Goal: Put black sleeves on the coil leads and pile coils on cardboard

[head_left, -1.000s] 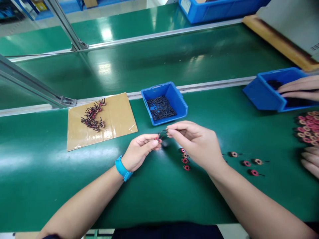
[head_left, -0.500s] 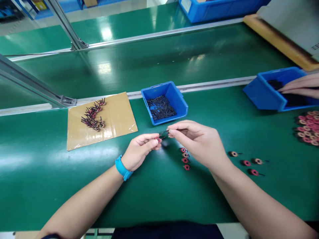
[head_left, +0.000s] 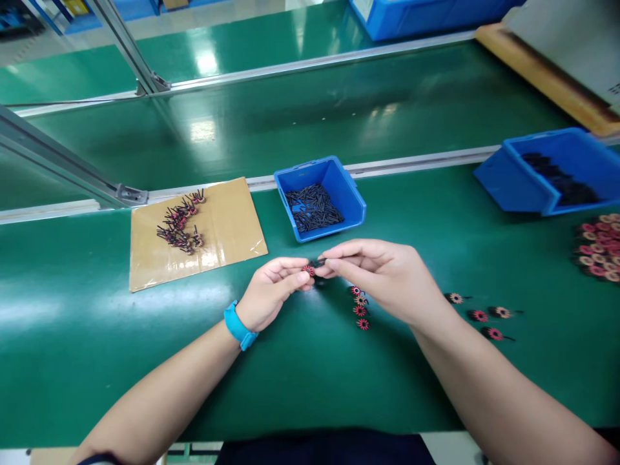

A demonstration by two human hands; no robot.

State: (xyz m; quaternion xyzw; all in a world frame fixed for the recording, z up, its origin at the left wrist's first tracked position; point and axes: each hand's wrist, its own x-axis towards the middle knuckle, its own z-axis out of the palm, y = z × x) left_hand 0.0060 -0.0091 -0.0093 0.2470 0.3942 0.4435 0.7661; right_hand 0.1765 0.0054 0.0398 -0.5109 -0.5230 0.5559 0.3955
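Observation:
Between the thumb and fingers of my left hand [head_left: 276, 285] is a small red-wound toroidal coil [head_left: 309, 270]. My right hand [head_left: 380, 278] is closed in a pinch on a thin black sleeve [head_left: 318, 262] at the coil's lead. How far the sleeve sits over the lead is too small to tell. Just beyond both hands stands a blue bin [head_left: 356, 210] holding many short black sleeves [head_left: 314, 208]. A short column of coils [head_left: 360, 310] lies on the green table under my right hand.
Coils with black-sleeved leads [head_left: 179, 226] are grouped on a cardboard sheet [head_left: 227, 239] at left. Several loose coils [head_left: 494, 334] lie right of my right forearm. Farther right are a second blue bin [head_left: 513, 184] with black pieces and a coil pile [head_left: 600, 248].
My right hand's fingertips have come closer to the coil, while my left hand stays in place. Another person's hand has left the blue bin at right.

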